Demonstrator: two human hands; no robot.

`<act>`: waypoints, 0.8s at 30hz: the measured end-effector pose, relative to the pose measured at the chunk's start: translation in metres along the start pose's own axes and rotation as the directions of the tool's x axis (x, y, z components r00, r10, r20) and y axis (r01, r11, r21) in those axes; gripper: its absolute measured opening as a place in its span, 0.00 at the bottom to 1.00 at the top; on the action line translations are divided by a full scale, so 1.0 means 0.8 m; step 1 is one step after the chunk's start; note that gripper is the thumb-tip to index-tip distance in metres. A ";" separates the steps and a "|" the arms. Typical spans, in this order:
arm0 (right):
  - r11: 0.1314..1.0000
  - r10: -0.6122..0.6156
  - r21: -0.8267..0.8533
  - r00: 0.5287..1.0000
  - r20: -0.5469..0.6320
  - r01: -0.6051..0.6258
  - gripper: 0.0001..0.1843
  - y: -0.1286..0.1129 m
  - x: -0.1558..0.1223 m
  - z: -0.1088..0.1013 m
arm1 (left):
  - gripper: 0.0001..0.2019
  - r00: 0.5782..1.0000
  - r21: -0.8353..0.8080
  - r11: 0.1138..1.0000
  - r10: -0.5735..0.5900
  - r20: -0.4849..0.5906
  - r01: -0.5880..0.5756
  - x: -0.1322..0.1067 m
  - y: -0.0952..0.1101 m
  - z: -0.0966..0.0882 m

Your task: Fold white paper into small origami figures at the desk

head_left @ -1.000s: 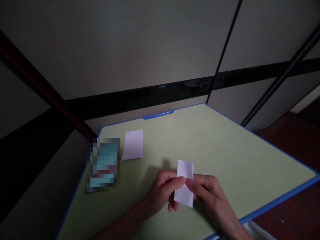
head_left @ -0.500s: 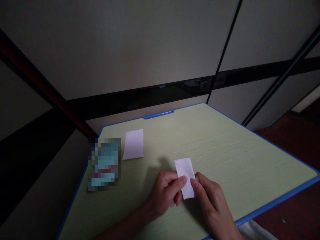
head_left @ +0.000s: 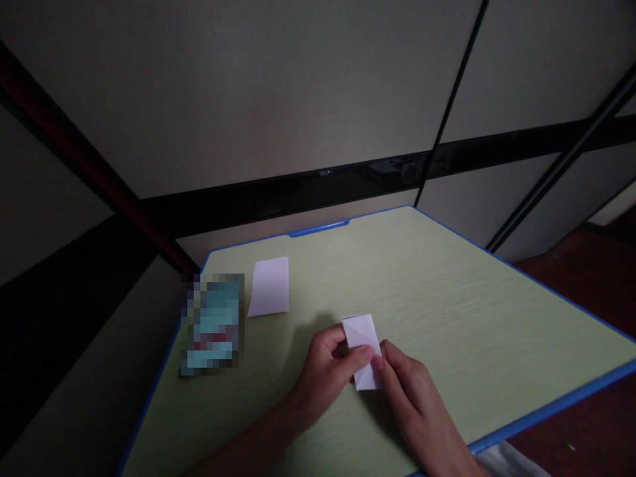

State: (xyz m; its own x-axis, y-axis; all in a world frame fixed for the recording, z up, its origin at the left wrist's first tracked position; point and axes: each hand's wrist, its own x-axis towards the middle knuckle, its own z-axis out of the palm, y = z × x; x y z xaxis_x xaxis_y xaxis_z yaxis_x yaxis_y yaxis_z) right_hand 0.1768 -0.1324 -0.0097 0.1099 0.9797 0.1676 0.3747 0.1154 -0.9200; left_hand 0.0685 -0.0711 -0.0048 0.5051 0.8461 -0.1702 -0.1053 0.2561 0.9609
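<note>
Between my two hands is a small folded piece of white paper (head_left: 362,331), narrow and upright, with diagonal crease lines on the face toward me. My left hand (head_left: 330,374) pinches its left side, thumb flat on the front and fingers partly hidden behind. My right hand (head_left: 410,384) grips the lower right edge, its thumb tip close beside the left thumb. Further back on the left lies a white sheet of paper (head_left: 269,286), flat on the table and apart from both hands.
The pale wood-grain table (head_left: 447,285) has a blue edge and a blue groove (head_left: 320,228) at its far side. A pixelated teal item (head_left: 213,324) lies near the left edge. Right behind the table stand grey panels (head_left: 278,99) with a black band.
The folded paper's face now shows diagonal creases where it looked plain before. It has shifted slightly left, and my left fingers have moved up behind it. The view has shifted a little.
</note>
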 end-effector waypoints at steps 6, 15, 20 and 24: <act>0.997 -0.041 -0.065 0.995 0.086 0.047 0.11 -0.003 -0.001 0.003 | 0.09 1.000 -0.055 0.998 -0.025 -0.019 0.024 0.000 0.007 0.004; 0.999 0.048 -0.026 0.989 0.141 -0.045 0.14 -0.005 0.001 -0.001 | 0.05 0.986 0.106 0.990 0.104 -0.127 -0.091 -0.003 0.001 0.004; 0.997 0.067 -0.039 0.990 0.126 -0.063 0.15 -0.006 -0.002 -0.001 | 0.07 0.975 0.116 0.987 0.135 -0.174 -0.115 0.006 0.005 -0.005; 0.993 0.116 -0.017 0.983 0.144 -0.115 0.18 0.001 -0.007 -0.003 | 0.08 0.826 0.019 0.953 0.273 -0.494 -0.304 0.024 0.015 -0.031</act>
State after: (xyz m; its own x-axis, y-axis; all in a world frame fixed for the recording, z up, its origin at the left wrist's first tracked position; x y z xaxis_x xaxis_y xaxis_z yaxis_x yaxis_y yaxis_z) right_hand 0.1785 -0.1380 -0.0102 0.0192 0.9998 0.0072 0.3750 -0.0005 -0.9270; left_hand 0.0559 -0.0403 -0.0017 -0.0347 0.9993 0.0138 -0.2377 -0.0217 0.9711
